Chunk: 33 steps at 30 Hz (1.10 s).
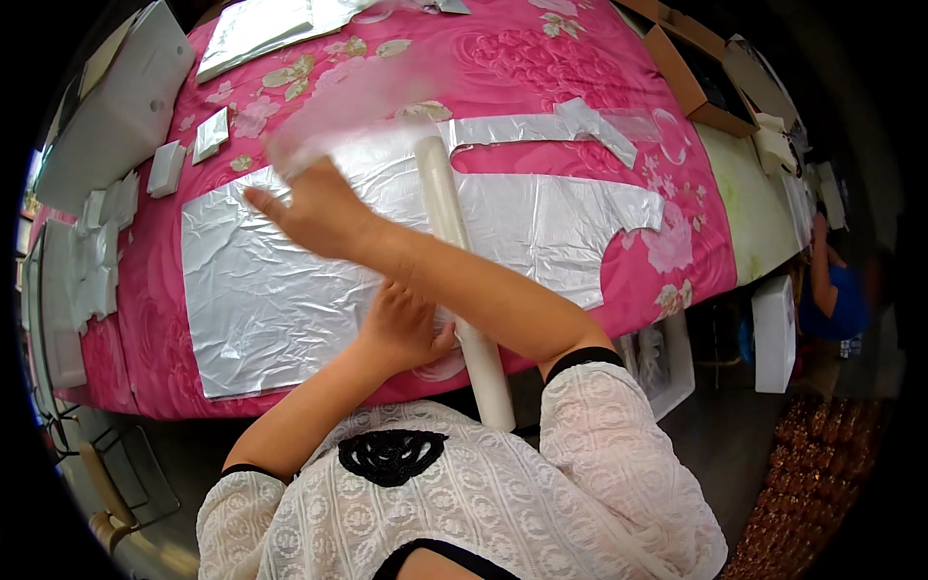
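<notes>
A silver plastic apron-like sheet [271, 290] lies wrinkled over the table, with a narrow neck strip [522, 129] and a cut-away curve at its right end. Across it rests a long roll of whitish film [443, 193], its near end jutting past the table edge. My left hand [401, 324] is set down on the sheet just left of the roll, thumb spread from the fingers. Over the roll reaches my right arm; my right hand [324, 208] is above the sheet, thumb out, its fingers smeared by motion. Beyond it is a blurred, see-through haze.
A pink floral cloth [696, 232] covers the table. Folded silver packets [210, 135] and a white foam box [121, 111] stand at the left. A flat silver stack [253, 37] lies at the back. At the right are a cardboard box [698, 79] and a person in blue [833, 300].
</notes>
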{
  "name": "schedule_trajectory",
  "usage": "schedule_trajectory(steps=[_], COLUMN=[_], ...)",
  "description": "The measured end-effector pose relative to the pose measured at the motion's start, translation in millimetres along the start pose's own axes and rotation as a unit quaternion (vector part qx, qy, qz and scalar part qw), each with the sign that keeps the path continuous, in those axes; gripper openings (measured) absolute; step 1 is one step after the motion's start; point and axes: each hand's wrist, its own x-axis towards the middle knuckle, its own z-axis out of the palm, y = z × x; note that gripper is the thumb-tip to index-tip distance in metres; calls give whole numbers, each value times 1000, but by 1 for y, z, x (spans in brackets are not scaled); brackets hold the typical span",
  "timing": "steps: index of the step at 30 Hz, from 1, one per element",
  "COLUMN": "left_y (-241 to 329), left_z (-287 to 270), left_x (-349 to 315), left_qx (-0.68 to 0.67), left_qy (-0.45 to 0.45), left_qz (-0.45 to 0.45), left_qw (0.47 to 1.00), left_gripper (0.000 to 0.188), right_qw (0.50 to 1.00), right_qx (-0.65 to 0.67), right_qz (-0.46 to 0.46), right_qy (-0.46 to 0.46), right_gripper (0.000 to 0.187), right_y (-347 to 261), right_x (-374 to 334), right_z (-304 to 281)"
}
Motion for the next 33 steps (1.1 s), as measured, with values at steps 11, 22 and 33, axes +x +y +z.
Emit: schedule_trajectory(steps=[11,22,33], left_y=[0,-48,-69], left_z=[0,-88,-131], left_x=[-1,-100,-228], left_qx=[-24,-102,-255], left_qy=[108,123,245], left_qz=[-2,-120,-365], left_qw=[994,980,861], left_gripper=[76,74,54], right_qw=[972,942,880], right_qx=[58,-212,241], right_qz=[-191,-127,-155], right_qy=[-127,-226,-379], right_gripper=[56,59,41], right_y=[-27,44,-88], right_x=[-68,-166,-57], right_z=[16,-128,55])
